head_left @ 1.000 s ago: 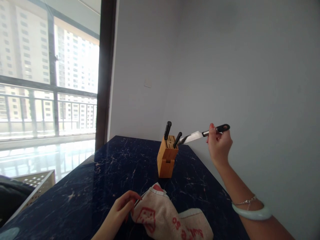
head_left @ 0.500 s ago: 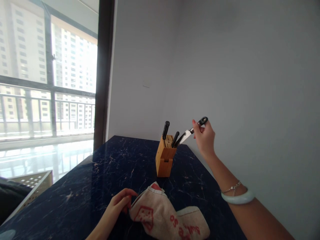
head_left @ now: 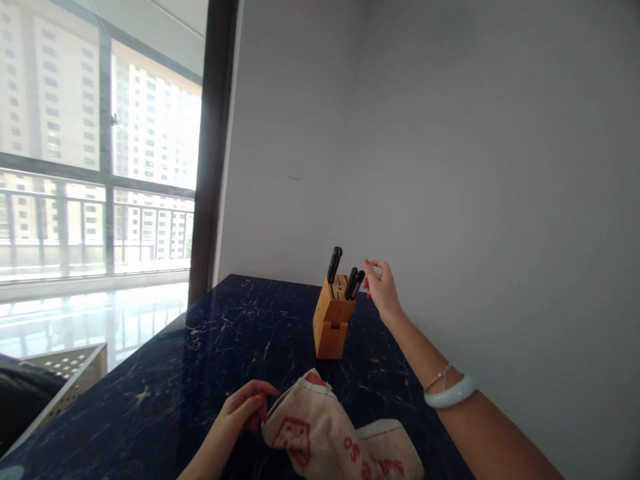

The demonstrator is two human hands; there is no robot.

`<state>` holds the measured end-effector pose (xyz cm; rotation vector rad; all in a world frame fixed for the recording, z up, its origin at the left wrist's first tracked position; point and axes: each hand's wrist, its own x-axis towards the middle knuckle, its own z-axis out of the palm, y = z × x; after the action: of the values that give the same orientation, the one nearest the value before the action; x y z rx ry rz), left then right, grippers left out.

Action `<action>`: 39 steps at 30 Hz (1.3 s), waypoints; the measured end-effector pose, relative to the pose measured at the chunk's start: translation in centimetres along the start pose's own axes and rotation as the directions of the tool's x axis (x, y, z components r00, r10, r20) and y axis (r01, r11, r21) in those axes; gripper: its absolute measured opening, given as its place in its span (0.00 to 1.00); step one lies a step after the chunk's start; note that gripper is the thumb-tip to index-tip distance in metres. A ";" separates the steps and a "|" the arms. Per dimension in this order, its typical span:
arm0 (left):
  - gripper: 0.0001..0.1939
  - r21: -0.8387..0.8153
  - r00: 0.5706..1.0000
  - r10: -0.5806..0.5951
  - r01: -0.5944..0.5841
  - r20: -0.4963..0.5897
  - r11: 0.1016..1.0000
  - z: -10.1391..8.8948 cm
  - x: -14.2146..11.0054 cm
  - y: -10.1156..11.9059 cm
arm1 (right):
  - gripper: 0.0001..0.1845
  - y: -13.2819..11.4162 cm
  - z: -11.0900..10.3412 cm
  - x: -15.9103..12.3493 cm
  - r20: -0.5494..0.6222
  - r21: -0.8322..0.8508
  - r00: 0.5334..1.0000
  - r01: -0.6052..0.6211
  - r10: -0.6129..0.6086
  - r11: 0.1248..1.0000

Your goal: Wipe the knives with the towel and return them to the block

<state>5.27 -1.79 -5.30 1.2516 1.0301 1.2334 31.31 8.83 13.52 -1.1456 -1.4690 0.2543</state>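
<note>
Pale wooden knife block stands upright on the dark blue marble counter, three black knife handles rising from its top. The right hand is in the air just beside those handles, not touching them, its thumb and fingers apart and holding nothing; a white bangle and a thin chain bracelet circle its wrist. Nearer the camera, the left hand lies against the edge of a folded beige towel printed in red, its fingers curled at the top fold, though whether they grip the cloth cannot be told. Behind the counter rises a grey wall, with a tall window to its left
</note>
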 end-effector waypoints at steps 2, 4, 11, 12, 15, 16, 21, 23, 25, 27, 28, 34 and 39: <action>0.17 0.004 1.000 0.003 -0.003 -0.010 1.000 0.1 -0.2 0.4 | 0.24 0.8 -0.3 -2.5 -0.017 0.034 1.000 -0.016 0.017 0.999; 0.16 0.027 1.000 0.000 0.001 -0.019 1.000 0.3 -0.4 0.6 | 0.22 1.9 -0.5 -5.8 0.033 0.065 0.999 -0.025 0.023 0.998; 0.13 0.299 0.996 0.083 -0.093 0.045 0.950 0.5 -0.5 -0.1 | 0.15 5.7 -0.9 -15.2 0.453 -0.330 0.889 0.100 0.064 0.939; 0.12 0.373 0.993 0.114 -0.121 0.042 0.920 0.4 -0.5 -0.1 | 0.16 5.9 -1.0 -15.7 0.464 -0.381 0.883 0.118 0.079 0.917; 0.12 0.631 0.984 0.180 -0.137 -0.005 0.764 0.1 -0.5 -0.2 | 0.15 5.8 -1.5 -16.5 0.525 -0.501 0.845 0.210 0.103 0.839; 0.12 0.694 0.982 0.186 -0.122 -0.017 0.710 0.0 -0.6 -0.1 | 0.15 5.6 -1.6 -16.7 0.552 -0.520 0.827 0.242 0.105 0.819; 0.15 0.775 0.998 0.064 -0.062 0.028 0.629 0.0 -0.6 -0.5 | 0.12 4.1 -2.6 -17.3 0.615 -0.511 0.777 0.261 0.136 0.819; 0.16 0.754 0.998 0.025 -0.053 0.049 0.654 0.3 -0.6 -0.9 | 0.10 3.8 -3.6 -16.9 0.616 -0.526 0.768 0.235 0.176 0.818; 0.18 0.725 0.998 0.017 -0.050 0.052 0.687 0.5 -0.4 -1.3 | 0.08 3.9 -4.9 -16.3 0.624 -0.550 0.749 0.221 0.220 0.806; 0.20 0.695 0.999 0.024 -0.048 0.045 0.718 0.5 -0.3 -1.5 | 0.08 4.1 -6.2 -15.8 0.635 -0.584 0.727 0.230 0.261 0.779; 0.20 0.682 0.999 0.026 -0.048 0.043 0.730 0.5 -0.3 -1.5 | 0.08 4.2 -6.7 -15.7 0.633 -0.606 0.723 0.241 0.276 0.758; 0.21 0.767 0.991 0.082 -0.136 0.109 0.627 -0.5 -0.9 0.2 | 0.14 6.2 -8.4 -19.7 0.626 -0.631 0.768 0.396 0.135 0.667; 0.33 0.856 0.943 0.115 -0.332 0.313 0.397 -0.8 -2.1 2.6 | 0.26 9.9 -8.6 -23.7 0.533 -0.705 0.824 0.557 -0.191 0.439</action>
<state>4.07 -3.98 -2.96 2.3923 1.4732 0.6262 39.20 -7.88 -6.25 -1.5042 -2.2846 -0.7202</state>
